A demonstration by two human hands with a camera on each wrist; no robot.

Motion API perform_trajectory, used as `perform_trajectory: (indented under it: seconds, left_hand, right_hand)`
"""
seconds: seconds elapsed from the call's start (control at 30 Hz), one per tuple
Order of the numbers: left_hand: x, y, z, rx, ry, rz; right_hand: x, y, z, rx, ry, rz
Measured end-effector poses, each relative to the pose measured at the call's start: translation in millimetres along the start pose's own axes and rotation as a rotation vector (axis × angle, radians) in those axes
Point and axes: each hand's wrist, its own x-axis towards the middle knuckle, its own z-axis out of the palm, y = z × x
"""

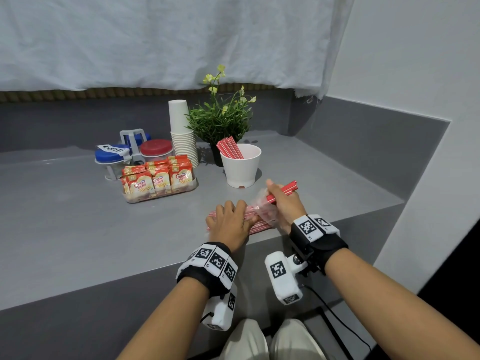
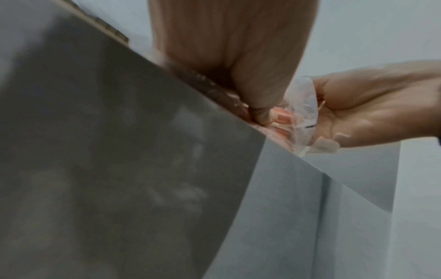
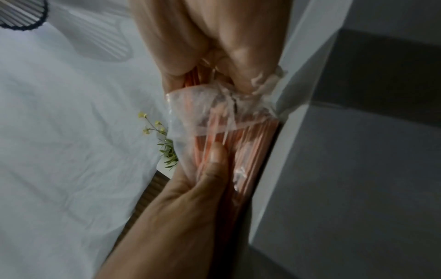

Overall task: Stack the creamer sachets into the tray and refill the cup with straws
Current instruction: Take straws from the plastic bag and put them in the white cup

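Note:
A clear plastic bag of red straws (image 1: 259, 219) lies near the counter's front edge. My left hand (image 1: 231, 222) lies over the bag and holds it down, thumb against its side (image 3: 214, 158). My right hand (image 1: 279, 197) grips a bundle of red straws (image 1: 285, 188) at the bag's torn open end (image 3: 214, 113), just right of the left hand. Behind them stands the white cup (image 1: 242, 166) with several red straws (image 1: 230, 148) leaning in it. The clear tray (image 1: 187, 188) to the left holds rows of upright creamer sachets (image 1: 158, 179).
Behind the tray are a stack of paper cups (image 1: 181, 131), a potted plant (image 1: 220, 120) and a caddy of jars with blue and red lids (image 1: 132, 152). The grey counter (image 1: 78, 229) meets a wall on the right; its front edge runs just below my hands.

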Motion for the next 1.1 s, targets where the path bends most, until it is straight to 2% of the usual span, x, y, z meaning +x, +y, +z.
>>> perform_trajectory:
  seconds: [0.17, 0.27, 0.37, 0.53, 0.7, 0.83, 0.93, 1.0, 1.1]
  left_hand:
    - [1.5, -0.4, 0.3, 0.002, -0.013, 0.0]
    - [1.1, 0.2, -0.1, 0.012, -0.016, -0.003]
    - [0.8, 0.6, -0.7, 0.014, -0.019, -0.005]
    - [-1.8, -0.9, -0.5, 0.02, -0.022, 0.011]
    - [-0.6, 0.2, -0.9, 0.015, -0.024, 0.006]
    - [0.1, 1.5, -2.1, 0.001, -0.021, -0.015]
    - [1.0, 1.0, -1.5, -0.013, -0.015, -0.008]
    - [0.5, -0.3, -1.4, -0.029, -0.015, 0.006]
    - [-1.0, -1.7, -1.4, -0.035, -0.013, 0.027]
  right_hand:
    - [8.3, -31.8, -6.1, 0.024, 0.216, -0.232]
    - [8.0, -51.1, -11.8, 0.021, 0.264, -0.356]
    - [5.3, -44.2, -16.1, -0.195, 0.287, -0.338]
    - [5.8, 6.7, -25.2, -0.423, 0.161, -0.133]
    - [7.0, -5.1, -27.3, -0.642, 0.011, -0.244]
    - [6.1, -10.7, -31.6, -0.875, -0.216, -0.194]
    - [0.0, -0.7, -28.5, -0.739, -0.319, -0.084]
    - [-3.4, 6.2, -23.5, -0.585, -0.288, -0.076]
    - [-9.2, 9.1, -18.2, -0.557, -0.237, -0.11]
